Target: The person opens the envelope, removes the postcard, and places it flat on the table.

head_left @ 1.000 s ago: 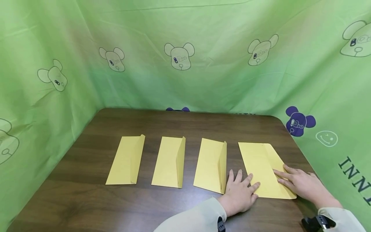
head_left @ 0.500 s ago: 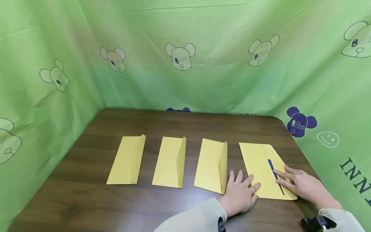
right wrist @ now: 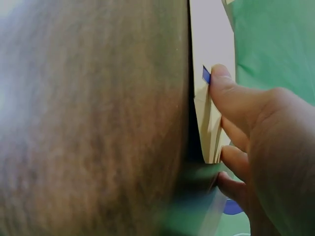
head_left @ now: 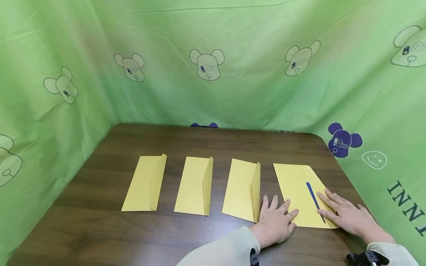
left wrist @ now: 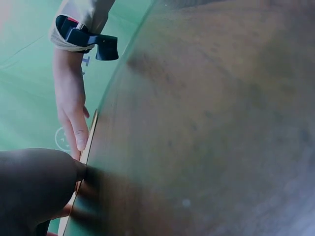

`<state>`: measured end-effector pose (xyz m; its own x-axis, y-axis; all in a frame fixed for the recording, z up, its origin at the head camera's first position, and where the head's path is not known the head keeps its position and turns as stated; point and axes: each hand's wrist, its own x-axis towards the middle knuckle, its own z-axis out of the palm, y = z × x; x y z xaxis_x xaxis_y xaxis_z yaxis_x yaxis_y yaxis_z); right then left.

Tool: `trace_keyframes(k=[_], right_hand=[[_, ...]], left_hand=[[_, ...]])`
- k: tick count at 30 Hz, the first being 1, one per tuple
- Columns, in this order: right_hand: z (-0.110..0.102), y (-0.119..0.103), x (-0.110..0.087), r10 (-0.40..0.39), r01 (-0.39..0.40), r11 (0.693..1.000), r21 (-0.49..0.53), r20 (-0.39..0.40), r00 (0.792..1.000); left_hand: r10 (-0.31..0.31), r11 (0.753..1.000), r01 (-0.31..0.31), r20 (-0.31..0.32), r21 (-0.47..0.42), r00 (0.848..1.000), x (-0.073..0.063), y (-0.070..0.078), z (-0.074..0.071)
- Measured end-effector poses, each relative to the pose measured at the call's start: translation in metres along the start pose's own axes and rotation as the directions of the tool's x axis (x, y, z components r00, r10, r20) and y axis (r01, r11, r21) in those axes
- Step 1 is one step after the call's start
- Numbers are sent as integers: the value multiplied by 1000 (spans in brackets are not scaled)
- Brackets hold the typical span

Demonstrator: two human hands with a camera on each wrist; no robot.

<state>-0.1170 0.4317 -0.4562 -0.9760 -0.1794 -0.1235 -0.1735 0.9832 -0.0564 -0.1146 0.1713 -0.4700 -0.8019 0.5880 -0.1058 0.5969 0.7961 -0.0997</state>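
Note:
In the head view, a yellow paper envelope (head_left: 293, 192) lies at the right of the table. A narrow blue strip (head_left: 314, 199) shows along it, close beside the right hand's fingertips. My right hand (head_left: 346, 214) rests on the envelope's right side, fingers extended and thumb tip right at the strip. In the right wrist view, the thumb touches the paper beside a small blue patch (right wrist: 206, 74), other fingers near the paper's edge. My left hand (head_left: 276, 223) has its fingers spread, fingertips over the envelope's left edge; in the left wrist view it appears dark and partly cropped.
Three more yellow envelopes stand in a row to the left: a near one (head_left: 239, 188), a middle one (head_left: 191, 184) and a far-left one (head_left: 143, 183), each with a flap along its right side. Green printed cloth (head_left: 166, 96) surrounds the brown table (head_left: 83, 229).
The blue strip has come into view on the right envelope. My right hand's fingertips have shifted slightly to the right. The left hand stays in place.

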Motion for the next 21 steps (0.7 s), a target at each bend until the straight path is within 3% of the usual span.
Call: trace_keyframes(k=[21], right_hand=[[3, 0, 10, 18, -11, 994, 110, -60, 998]], left_hand=[[6, 1000, -6, -5, -24, 1000, 0, -1, 0]])
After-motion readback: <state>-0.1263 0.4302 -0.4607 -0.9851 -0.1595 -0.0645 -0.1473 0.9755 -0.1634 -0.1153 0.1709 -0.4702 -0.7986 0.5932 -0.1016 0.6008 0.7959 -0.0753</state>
